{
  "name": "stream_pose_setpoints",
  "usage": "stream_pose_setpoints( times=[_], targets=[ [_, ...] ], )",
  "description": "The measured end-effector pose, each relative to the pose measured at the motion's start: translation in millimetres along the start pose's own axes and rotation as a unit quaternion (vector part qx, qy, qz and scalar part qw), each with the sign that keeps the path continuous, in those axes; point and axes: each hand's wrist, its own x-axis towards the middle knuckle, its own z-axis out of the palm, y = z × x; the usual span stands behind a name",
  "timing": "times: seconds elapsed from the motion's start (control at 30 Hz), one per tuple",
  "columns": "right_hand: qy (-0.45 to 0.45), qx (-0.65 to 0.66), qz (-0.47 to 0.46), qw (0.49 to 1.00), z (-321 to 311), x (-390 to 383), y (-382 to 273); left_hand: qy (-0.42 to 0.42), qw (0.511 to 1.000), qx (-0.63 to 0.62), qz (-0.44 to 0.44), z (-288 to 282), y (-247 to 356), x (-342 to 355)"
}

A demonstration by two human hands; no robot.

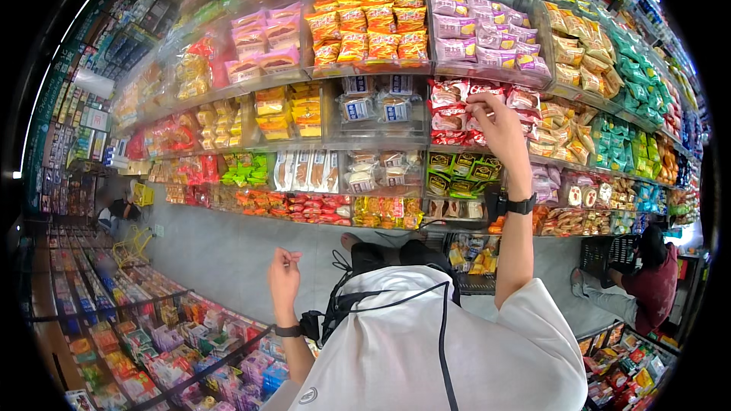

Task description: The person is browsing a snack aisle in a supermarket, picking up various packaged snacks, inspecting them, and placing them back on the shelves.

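My right hand [496, 128] reaches into a clear bin of red-and-white snack packets [449, 99] on the middle tier of the shelf in front of me. Its fingers are bent and pinched at a packet's top edge, and the hand covers part of the packets. Lower and to the left, my left hand [285, 272] hangs over the floor with its fingers curled together. I see nothing in it. Just left of the red packets is a bin with a few blue-labelled clear packs [358, 109]. Green-and-black packets [462, 173] lie in the bin below.
Orange packets [368, 27] and pale purple packets [487, 30] fill the upper tier. A black basket [476, 283] with yellow packs stands below the shelf, right of my legs. A person in a dark red shirt [653, 289] crouches at the right. Racks [164, 342] of goods stand behind me.
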Motion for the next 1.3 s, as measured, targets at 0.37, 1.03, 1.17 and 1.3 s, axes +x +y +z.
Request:
stream_pose_setpoints(
  times=[0.37, 1.03, 1.17, 1.3],
  targets=[
    [0.050, 0.038, -0.008, 0.998, 9.4, 2.8, -1.1, -0.020, 0.999, -0.005, 0.029, 1.2, 14.4, 12.2],
    [0.060, -0.299, -0.088, 0.948, 185.7, 137.5, -43.5, 0.048, 0.999, 0.019, -0.003, -38.9, -38.5, -8.7],
    [0.040, -0.361, -0.057, 0.930, 195.7, 150.3, -52.3, 0.043, 0.999, 0.003, -0.020, -44.8, -55.0, -8.5],
    [0.077, -0.307, -0.056, 0.947, 186.9, 142.8, -62.9, 0.039, 0.999, -0.017, -0.020, -55.0, -65.8, -1.2]
  ],
)
